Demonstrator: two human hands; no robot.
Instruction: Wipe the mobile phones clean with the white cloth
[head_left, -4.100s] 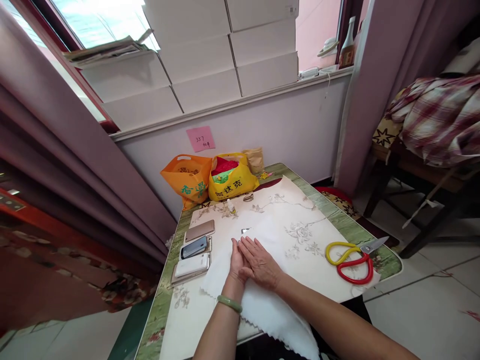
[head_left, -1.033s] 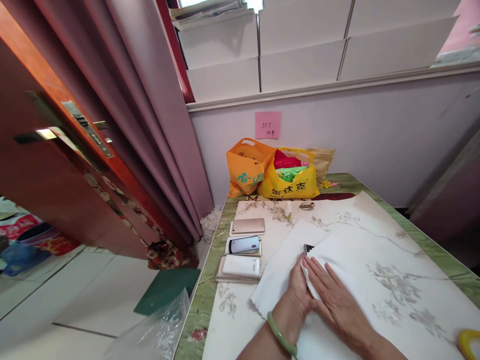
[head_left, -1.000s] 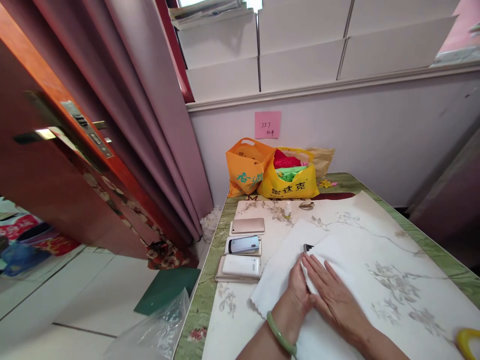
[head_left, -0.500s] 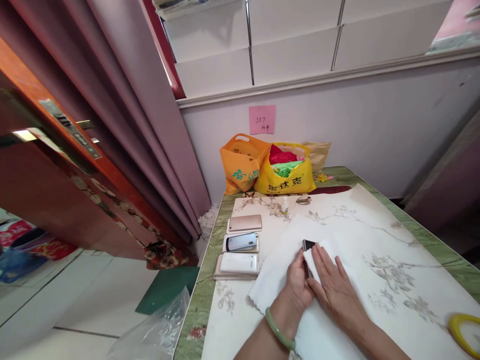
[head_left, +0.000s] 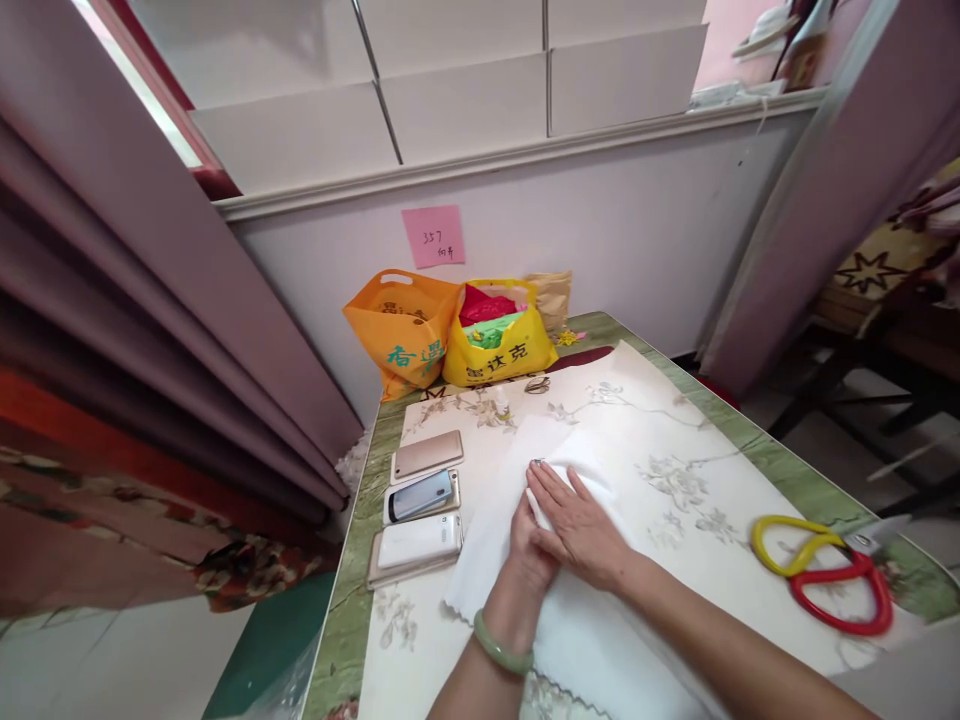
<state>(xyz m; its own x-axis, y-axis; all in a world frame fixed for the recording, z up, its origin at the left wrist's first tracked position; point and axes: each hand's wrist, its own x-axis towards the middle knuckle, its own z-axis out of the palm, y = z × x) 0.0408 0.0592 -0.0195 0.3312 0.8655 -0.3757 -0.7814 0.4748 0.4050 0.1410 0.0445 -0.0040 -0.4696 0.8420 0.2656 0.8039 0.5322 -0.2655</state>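
Observation:
My left hand (head_left: 531,550) is wrapped round a phone, whose tip just shows above the fingers; the rest is covered. Across the top of it lies my right hand (head_left: 583,535), fingers together, pressing a fold of white cloth (head_left: 495,570) against the phone. The cloth spreads over the table beneath both hands. To the left lie several phones in a column: a rose-gold phone (head_left: 429,455) at the back, a light-blue phone (head_left: 421,494) on another in the middle, and a white phone (head_left: 420,541) on a gold one at the front.
Large scissors (head_left: 817,565) with yellow and red handles lie at the right. A small white bottle (head_left: 502,404) and small dark scissors (head_left: 538,384) lie farther back. An orange bag (head_left: 405,335) and a yellow bag (head_left: 499,350) stand against the wall side.
The view has swung to the right, bringing the large scissors fully into sight. My right hand now covers more of the phone, leaving only its tip showing.

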